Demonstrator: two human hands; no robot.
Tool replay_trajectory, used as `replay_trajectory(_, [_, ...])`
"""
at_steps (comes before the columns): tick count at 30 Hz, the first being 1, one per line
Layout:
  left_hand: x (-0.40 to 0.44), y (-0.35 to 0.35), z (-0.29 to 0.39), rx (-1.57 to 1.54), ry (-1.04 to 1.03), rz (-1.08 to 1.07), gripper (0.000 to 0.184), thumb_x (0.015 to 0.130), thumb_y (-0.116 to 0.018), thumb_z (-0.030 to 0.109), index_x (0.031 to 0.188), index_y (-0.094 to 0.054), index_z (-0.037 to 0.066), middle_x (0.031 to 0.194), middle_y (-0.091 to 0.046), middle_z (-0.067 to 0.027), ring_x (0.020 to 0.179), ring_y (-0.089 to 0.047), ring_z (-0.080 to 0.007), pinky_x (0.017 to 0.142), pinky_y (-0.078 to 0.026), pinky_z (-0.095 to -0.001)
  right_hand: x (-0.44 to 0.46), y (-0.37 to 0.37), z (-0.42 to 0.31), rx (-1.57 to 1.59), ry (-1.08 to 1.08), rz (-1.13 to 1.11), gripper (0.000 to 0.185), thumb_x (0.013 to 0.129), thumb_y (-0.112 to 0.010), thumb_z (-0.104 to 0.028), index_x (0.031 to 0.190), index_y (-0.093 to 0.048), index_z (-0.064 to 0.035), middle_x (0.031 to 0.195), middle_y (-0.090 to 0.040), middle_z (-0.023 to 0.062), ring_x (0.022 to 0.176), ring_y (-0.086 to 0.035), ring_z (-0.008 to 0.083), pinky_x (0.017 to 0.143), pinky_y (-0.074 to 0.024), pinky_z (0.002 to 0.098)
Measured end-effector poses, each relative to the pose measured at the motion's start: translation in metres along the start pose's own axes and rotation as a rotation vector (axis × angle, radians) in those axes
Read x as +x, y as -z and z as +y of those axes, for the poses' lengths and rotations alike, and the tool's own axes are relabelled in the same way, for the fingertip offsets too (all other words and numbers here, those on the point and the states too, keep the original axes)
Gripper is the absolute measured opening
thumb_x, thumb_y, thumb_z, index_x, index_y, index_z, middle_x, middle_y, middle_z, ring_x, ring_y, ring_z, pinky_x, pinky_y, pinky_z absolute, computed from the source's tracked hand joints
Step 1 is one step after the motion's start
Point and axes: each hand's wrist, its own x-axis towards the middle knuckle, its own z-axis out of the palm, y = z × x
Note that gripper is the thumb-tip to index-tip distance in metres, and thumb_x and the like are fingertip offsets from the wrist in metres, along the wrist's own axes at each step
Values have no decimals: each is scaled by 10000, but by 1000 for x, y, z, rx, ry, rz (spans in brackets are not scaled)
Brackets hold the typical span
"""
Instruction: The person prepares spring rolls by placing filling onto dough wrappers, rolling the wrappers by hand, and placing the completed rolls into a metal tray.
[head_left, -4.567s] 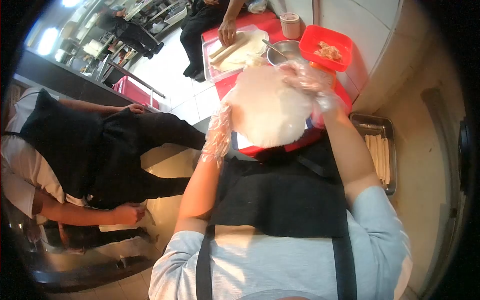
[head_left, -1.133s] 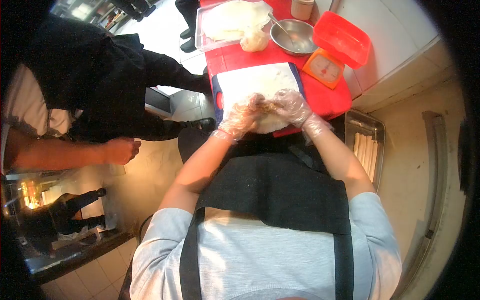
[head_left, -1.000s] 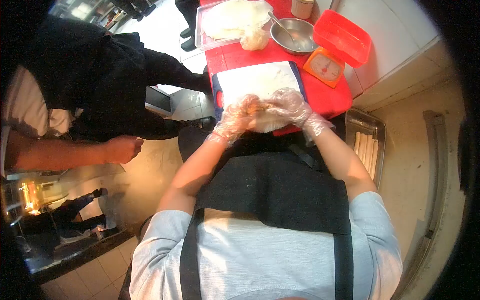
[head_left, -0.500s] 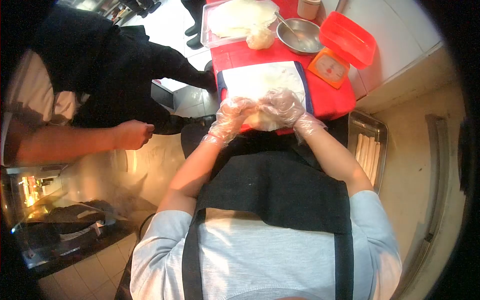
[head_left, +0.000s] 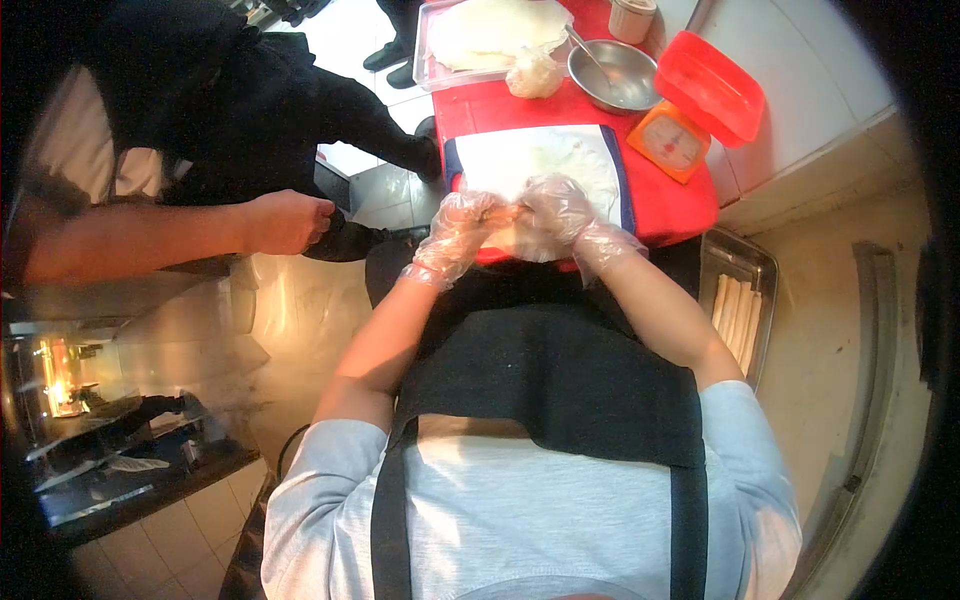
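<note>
My left hand (head_left: 462, 230) and my right hand (head_left: 557, 212), both in clear plastic gloves, meet over the near edge of a white cloth (head_left: 490, 150) with dark blue borders. The fingers of both are closed and pinched close together. Between them shows a small orange-brown bit (head_left: 507, 214), too blurred to name. Below and beside my right hand lies a thin pale sheet (head_left: 597, 178) that looks like a dough wrapper. Gloves and glare hide its near part.
On the red table (head_left: 500, 110) stand a tray of pale sheets (head_left: 490, 35), a bunched plastic bag (head_left: 535, 75), a metal bowl (head_left: 630, 85) with a spoon, an orange scale (head_left: 665, 145) and a red container (head_left: 710, 90). Right: a metal tray (head_left: 768, 280) of pale rolls. Left: another person's fist (head_left: 290, 222).
The view has shifted slightly, so the table things sit a little further right. My hands stay together at the cloth's near edge. The other person's fist has moved right and up.
</note>
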Motion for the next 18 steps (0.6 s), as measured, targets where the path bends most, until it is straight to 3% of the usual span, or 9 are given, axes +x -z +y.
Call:
replay_trajectory(4, [-1, 7, -6, 195, -54, 49, 400, 809, -772, 77, 1179, -623, 64, 1023, -721, -114, 951, -698, -205, 835, -554, -326, 6, 4, -20, -89, -91, -31, 257, 726, -732, -311, 806, -732, -67, 879, -701, 160, 880, -683, 355, 812, -537, 460])
replay_trajectory(7, [2, 9, -1, 290, 17, -4, 444, 802, -761, 67, 1217, -604, 66, 1063, -712, -128, 993, -691, -232, 877, -549, -346, 6, 20, -30, -109, -75, -199, 335, 727, -746, -355, 881, -733, -58, 934, -698, 162, 924, -677, 353, 837, -528, 460])
replay_trajectory(10, [7, 10, 8, 506, -170, 40, 479, 794, -767, 78, 1240, -592, 67, 1111, -700, -138, 1044, -675, -252, 905, -542, -368, -9, 13, 8, -104, 86, 118, 376, 728, -753, -361, 981, -726, -84, 973, -681, 152, 962, -657, 350, 852, -516, 468])
replay_trajectory(13, [15, -7, 9, 592, -321, 82, 519, 780, -774, 68, 1261, -578, 70, 1135, -697, -131, 1070, -664, -255, 905, -540, -388, -35, 36, 20, -86, 20, -2, 449, 773, -717, -373, 1147, -711, -127, 1028, -658, 139, 1015, -615, 356, 928, -480, 450])
replay_trajectory(14, [17, -12, 19, 340, -109, -77, 540, 785, -771, 71, 1284, -564, 63, 1121, -700, -131, 1060, -666, -251, 890, -544, -378, -38, 31, 29, 65, 27, 24, 428, 783, -718, -355, 1152, -709, -139, 1021, -646, 140, 1000, -609, 355, 910, -468, 460])
replay_trajectory(18, [26, -15, 15, 270, -43, -138, 446, 841, -718, 32, 1259, -563, 51, 1089, -704, -139, 1035, -674, -229, 871, -549, -355, -48, 34, 37, 27, 24, 94, 294, 782, -694, -299, 1035, -727, -154, 959, -639, 124, 961, -618, 346, 835, -498, 460])
